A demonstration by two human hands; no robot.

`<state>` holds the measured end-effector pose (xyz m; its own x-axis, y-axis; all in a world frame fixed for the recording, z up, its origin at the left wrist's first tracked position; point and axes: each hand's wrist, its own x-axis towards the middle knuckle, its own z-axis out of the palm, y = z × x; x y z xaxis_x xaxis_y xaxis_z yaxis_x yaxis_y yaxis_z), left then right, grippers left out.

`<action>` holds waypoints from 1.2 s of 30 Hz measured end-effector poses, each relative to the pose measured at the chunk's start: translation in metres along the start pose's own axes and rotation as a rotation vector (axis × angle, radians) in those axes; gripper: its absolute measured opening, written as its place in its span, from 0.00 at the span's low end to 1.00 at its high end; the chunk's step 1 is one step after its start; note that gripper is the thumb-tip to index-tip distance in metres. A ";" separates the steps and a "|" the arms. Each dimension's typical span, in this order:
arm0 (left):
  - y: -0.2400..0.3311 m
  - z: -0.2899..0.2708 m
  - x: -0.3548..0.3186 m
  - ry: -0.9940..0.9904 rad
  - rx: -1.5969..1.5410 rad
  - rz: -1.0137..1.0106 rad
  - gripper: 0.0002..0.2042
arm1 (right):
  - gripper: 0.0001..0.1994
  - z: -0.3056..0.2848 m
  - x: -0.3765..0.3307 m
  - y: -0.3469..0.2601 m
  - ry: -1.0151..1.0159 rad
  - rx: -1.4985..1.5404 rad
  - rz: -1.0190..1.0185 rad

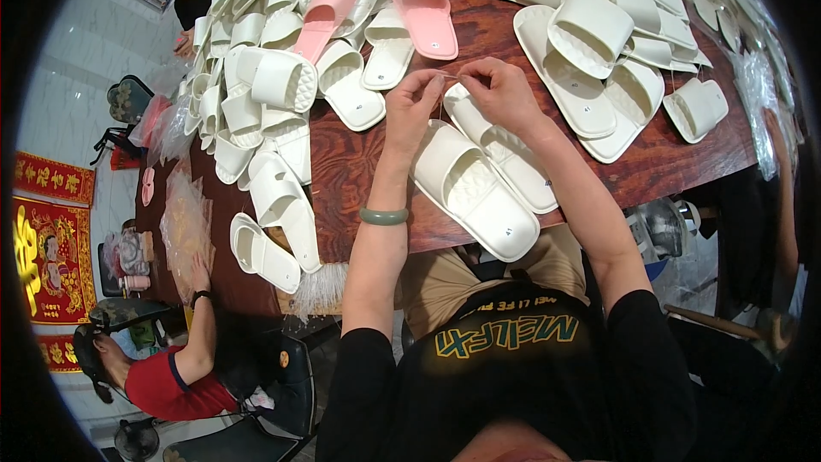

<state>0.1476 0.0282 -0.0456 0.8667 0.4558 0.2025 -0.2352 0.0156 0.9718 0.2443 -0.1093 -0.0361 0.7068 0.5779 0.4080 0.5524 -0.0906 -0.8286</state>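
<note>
Above a pair of white slippers, my left hand (410,107) and my right hand (498,92) are raised close together. Their fingertips pinch a thin, pale plastic strand (451,77) that spans the small gap between them. The nearer white slipper (470,184) lies at the table's front edge, its toe end toward my hands. Beside it on the right, a second white slipper (505,152) is partly covered by my right forearm. Whether the strand passes through the slippers' straps is too fine to make out. A green bangle circles my left wrist.
White slippers (282,77) are heaped at the left, with two pink slippers (425,21) among them. More white slippers (590,34) stack at the right. A bundle of pale strands (321,289) hangs at the table edge. A co-worker in red (175,385) handles clear bags (186,214).
</note>
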 end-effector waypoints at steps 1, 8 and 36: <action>-0.001 -0.001 0.000 0.007 0.021 0.013 0.07 | 0.09 0.000 0.000 -0.001 -0.001 0.001 -0.001; 0.000 0.001 -0.002 0.051 0.085 0.037 0.07 | 0.08 -0.001 -0.001 -0.006 -0.022 0.042 -0.004; 0.004 0.000 -0.003 -0.003 0.034 -0.009 0.07 | 0.08 -0.001 -0.001 -0.003 0.027 -0.008 -0.036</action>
<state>0.1438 0.0263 -0.0424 0.8701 0.4530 0.1943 -0.2128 -0.0104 0.9770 0.2426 -0.1105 -0.0340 0.6978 0.5589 0.4480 0.5815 -0.0769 -0.8099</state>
